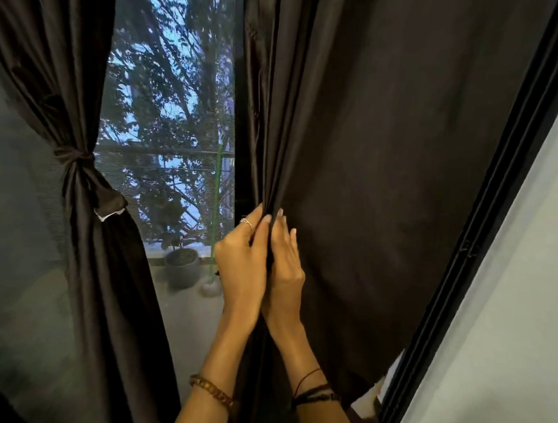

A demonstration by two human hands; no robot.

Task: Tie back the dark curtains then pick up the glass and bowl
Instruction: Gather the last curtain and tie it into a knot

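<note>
Two dark brown curtains hang over a window. The left curtain [81,223] is gathered and held by a knotted tie [75,158] at mid height. The right curtain [384,151] hangs loose and wide. My left hand [241,267] and my right hand [287,265] are side by side at its left edge, pinching a bunch of folds between them, fingers pointing up. The left hand wears a ring and a beaded bracelet, the right wrist dark cords. No glass or bowl is in view.
Between the curtains the window [170,112] has a mesh screen with trees beyond. A grey plant pot [182,266] stands on the sill outside. A black frame [479,237] and a pale wall [504,345] lie to the right.
</note>
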